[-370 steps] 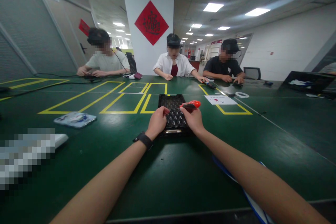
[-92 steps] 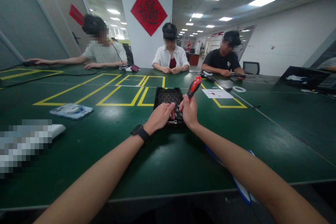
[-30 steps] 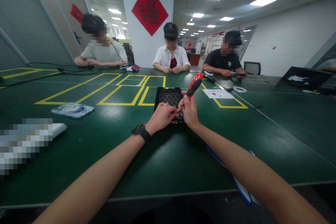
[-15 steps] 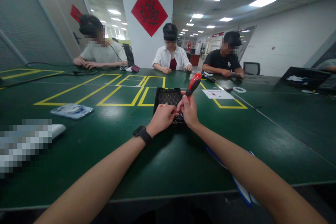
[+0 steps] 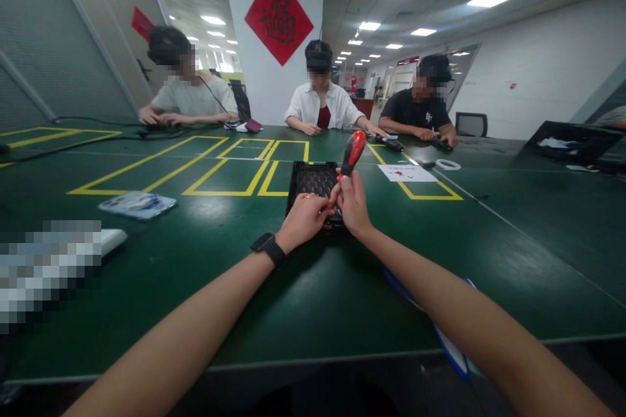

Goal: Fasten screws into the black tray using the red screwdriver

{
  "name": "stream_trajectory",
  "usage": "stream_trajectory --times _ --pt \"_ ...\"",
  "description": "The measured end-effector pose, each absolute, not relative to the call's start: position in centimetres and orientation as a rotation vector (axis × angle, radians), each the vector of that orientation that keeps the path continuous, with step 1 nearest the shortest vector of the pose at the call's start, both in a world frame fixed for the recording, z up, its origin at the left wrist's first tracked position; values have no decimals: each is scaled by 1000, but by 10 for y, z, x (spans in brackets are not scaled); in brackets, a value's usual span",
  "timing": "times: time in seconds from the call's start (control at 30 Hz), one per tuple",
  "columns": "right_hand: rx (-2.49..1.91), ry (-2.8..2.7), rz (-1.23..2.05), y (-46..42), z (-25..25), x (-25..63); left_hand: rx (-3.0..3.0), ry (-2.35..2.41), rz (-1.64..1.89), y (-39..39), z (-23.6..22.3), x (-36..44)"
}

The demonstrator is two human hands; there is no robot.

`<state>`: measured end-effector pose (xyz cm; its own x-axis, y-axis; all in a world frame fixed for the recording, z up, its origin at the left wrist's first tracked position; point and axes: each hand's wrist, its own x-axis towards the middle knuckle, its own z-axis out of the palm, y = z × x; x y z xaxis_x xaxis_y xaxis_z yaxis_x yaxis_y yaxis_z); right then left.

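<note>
A black perforated tray [image 5: 313, 180] lies flat on the green table [image 5: 147, 260] straight ahead. My right hand [image 5: 353, 205] is closed round a screwdriver with a red and black handle [image 5: 352, 152]; the handle stands nearly upright and its tip points down at the tray's near edge. My left hand [image 5: 303, 217], a black watch on its wrist, rests with curled fingers on the tray's near edge, fingertips pinched close to the screwdriver's tip. What the left fingers pinch is too small to see.
Three people sit at the far side of the table, hands on small items. A blue-white packet [image 5: 137, 204] lies to the left, a white paper [image 5: 407, 172] and tape ring [image 5: 447, 164] to the right. A blue-edged sheet [image 5: 443, 332] lies under my right forearm. Yellow lines mark the tabletop.
The screwdriver handle has tipped more upright and shifted slightly left. Both hands stay at the tray's near edge. The view has moved a little.
</note>
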<state>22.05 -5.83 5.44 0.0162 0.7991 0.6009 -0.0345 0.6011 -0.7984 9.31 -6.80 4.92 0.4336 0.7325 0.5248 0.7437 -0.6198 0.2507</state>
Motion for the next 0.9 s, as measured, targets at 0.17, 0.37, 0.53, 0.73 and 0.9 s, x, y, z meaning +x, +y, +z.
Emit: stream_trajectory --times 0.17,0.37,0.53,0.73,0.9 --pt "-701 -1415 727 -59 54 221 -2651 -1303 -931 -69 49 94" --pt "-729 -1395 651 -61 55 220 -2646 -1364 -1003 -70 50 94" --pt "-700 -1420 721 -61 54 220 -2700 -1253 -990 -69 49 93" --pt "-692 -1424 702 -62 56 221 -2659 -1324 -1006 -69 47 94" --pt "-695 -1431 725 -62 51 219 -2655 -1423 -1061 -68 46 93"
